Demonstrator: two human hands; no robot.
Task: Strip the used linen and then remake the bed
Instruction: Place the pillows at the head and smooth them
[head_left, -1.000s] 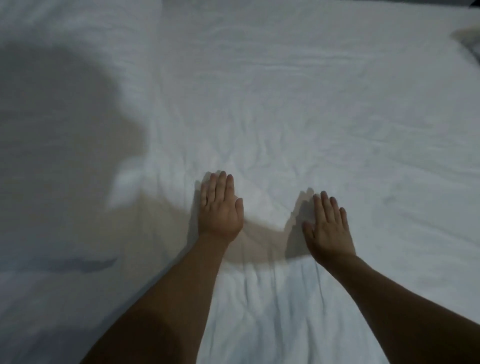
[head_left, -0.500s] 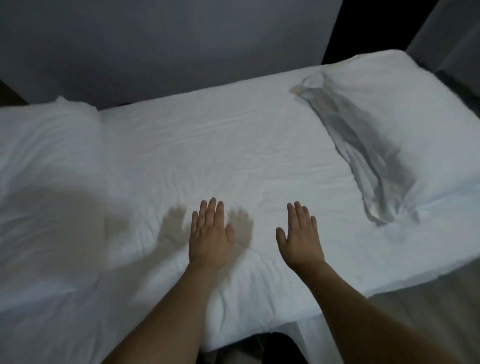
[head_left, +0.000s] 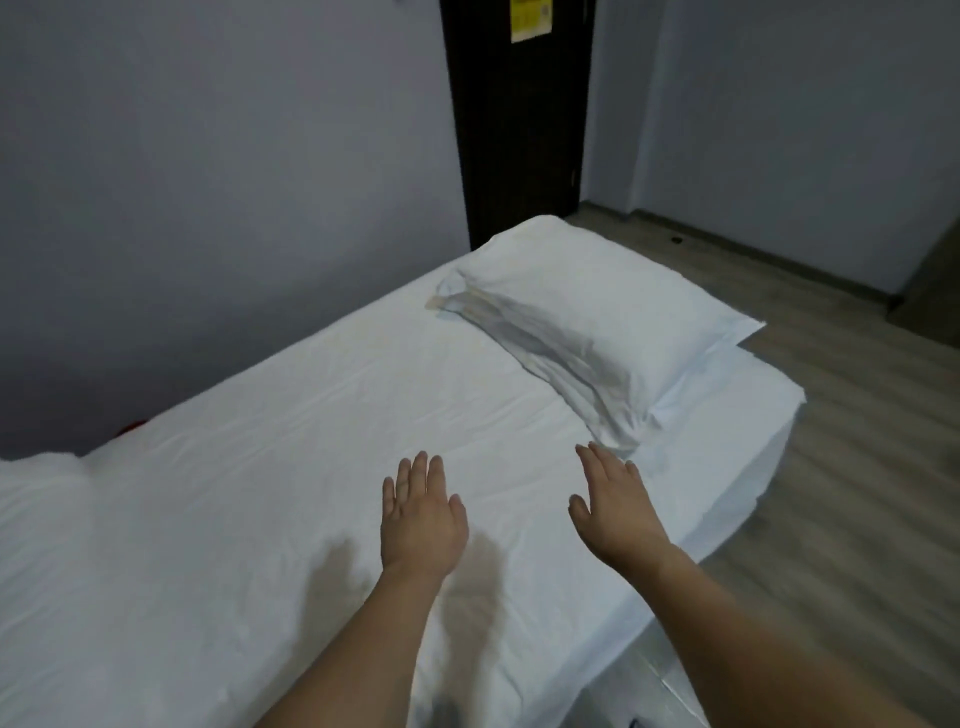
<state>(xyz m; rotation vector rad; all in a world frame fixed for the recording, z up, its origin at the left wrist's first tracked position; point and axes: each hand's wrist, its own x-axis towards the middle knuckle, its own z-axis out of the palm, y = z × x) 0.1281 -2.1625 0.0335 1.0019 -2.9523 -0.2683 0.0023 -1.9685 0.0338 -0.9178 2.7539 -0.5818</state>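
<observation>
Both your hands are over the white sheet, palms down. Left hand has fingers straight and close together, holding nothing; its shadow falls on the sheet just below it, so it looks lifted, but contact can't be confirmed. Right hand has fingers straight and slightly fanned, holding nothing, tips pointing at the pillow. The pillow lies at the far right end of the bed, and its near edge, with a loose crumpled flap of pillowcase, is just beyond your right fingertips. The sheet is spread over the whole mattress, mostly flat, with light creases between your hands and the pillow. A bunched white heap sits on the bed well to the left of your left hand. Looks like smoothing during the remake. Risks: pushing hard toward the pillow could drag the sheet and pull its tucked corner loose at that end; a sweep from the right hand could shove the pillow toward the edge and onto the wooden floor; leaving the flap untucked leaves the pillow untidy.
</observation>
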